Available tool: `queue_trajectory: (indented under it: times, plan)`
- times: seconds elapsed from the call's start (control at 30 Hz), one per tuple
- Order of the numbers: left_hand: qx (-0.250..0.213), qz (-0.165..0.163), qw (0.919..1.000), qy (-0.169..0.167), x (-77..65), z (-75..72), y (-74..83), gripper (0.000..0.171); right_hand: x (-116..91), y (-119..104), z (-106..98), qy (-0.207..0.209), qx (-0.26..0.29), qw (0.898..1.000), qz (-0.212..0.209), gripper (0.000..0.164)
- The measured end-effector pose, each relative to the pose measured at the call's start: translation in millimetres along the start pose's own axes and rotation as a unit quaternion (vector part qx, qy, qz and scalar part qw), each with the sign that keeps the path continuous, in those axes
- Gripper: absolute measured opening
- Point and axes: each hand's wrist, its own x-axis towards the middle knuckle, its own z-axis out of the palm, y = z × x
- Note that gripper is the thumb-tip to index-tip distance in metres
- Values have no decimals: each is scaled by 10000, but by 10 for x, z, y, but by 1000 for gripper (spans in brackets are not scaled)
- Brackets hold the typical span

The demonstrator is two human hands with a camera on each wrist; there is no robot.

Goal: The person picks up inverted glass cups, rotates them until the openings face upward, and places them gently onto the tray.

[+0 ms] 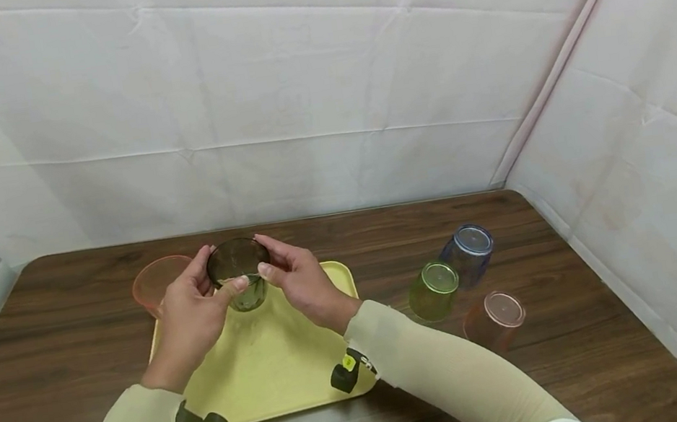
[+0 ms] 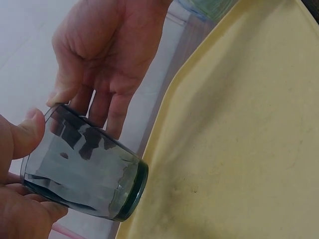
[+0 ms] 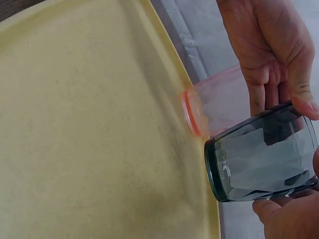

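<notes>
Both hands hold a smoky grey-green tumbler (image 1: 237, 262) by its upper part, mouth up, over the far side of the yellow tray (image 1: 270, 367). My left hand (image 1: 192, 313) grips its left side, with the thumb on the near face. On the opposite side my right hand (image 1: 306, 281) grips it, thumb near the rim and fingers behind. In the left wrist view the tumbler's thick base (image 2: 134, 191) appears by the tray's edge; I cannot tell whether it touches. Left of it, a pink tumbler (image 3: 219, 102) stands upright at the tray's far left corner.
On the wooden table (image 1: 571, 358), right of the tray, three tumblers stand upside down: a green one (image 1: 432, 292), a blue one (image 1: 468, 253) and a pink one (image 1: 495, 319). White sheeting (image 1: 294, 86) hangs behind the table and along its right side.
</notes>
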Motion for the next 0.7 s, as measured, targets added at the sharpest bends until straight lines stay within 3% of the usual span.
queue_trajectory:
  times: [0.13, 0.33, 0.7]
  plan:
    - [93, 31, 10000, -4, -7, 28, 1, 85, -4, 12, -13, -1, -50, 10000, 9, 56]
    - [-138, -1, 9999, -93, -6, 64, -22, 86, 0, 43, -30, -4, -135, 9999, 65, 56]
    - [334, 74, 9993, -142, -37, 70, -59, 86, -5, 75, -36, -51, -369, 9992, 161, 56]
